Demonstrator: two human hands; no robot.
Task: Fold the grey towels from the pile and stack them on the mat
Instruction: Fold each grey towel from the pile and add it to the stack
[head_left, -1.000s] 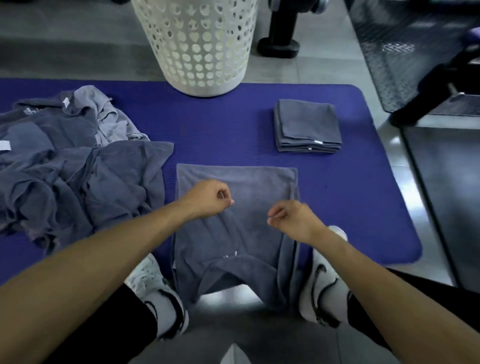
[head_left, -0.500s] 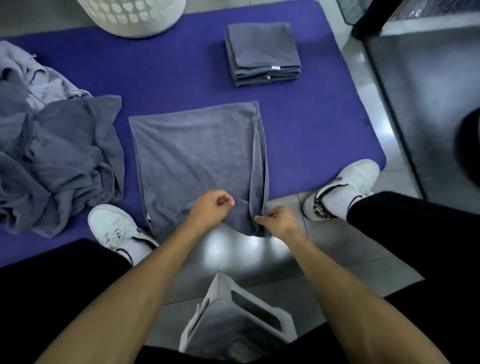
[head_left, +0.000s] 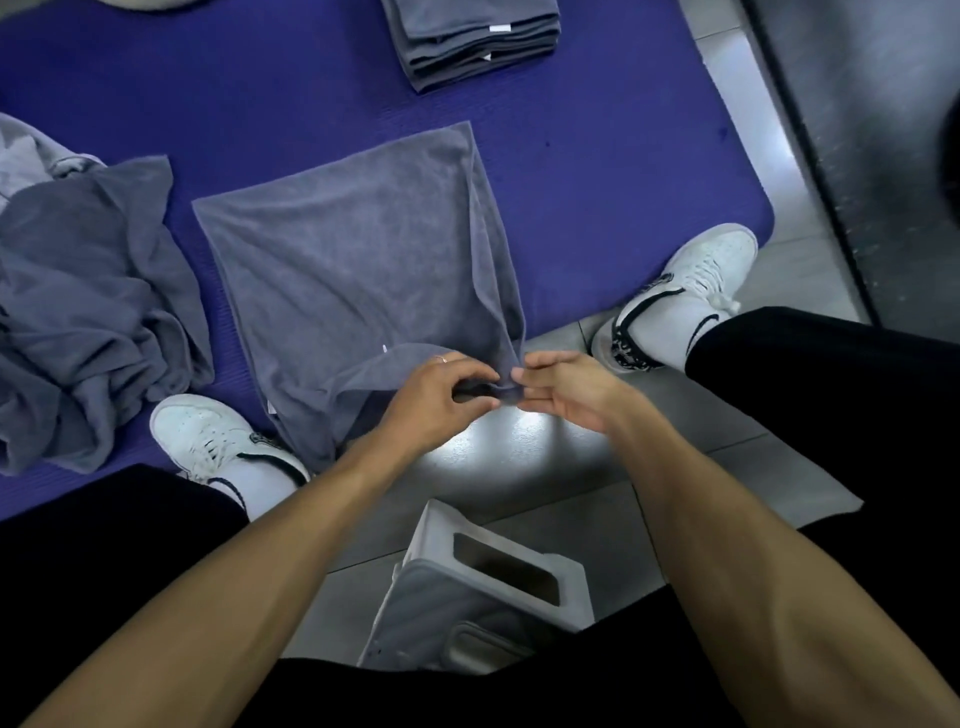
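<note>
I see one grey towel (head_left: 353, 260) spread mid-mat (head_left: 597, 171), folded stack (head_left: 472, 36) at the far edge, crumpled pile (head_left: 88, 312) on the left edge.

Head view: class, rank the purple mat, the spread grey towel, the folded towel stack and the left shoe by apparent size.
1. Purple mat
2. Spread grey towel
3. Folded towel stack, cut off by the frame, and left shoe look alike; not ranked.

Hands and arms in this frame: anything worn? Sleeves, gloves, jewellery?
Both forearms are bare, with no sleeves or gloves in view. The left hand has a thin ring on one finger. The right hand shows no ring or watch. No wristbands or markings on either arm.
</note>
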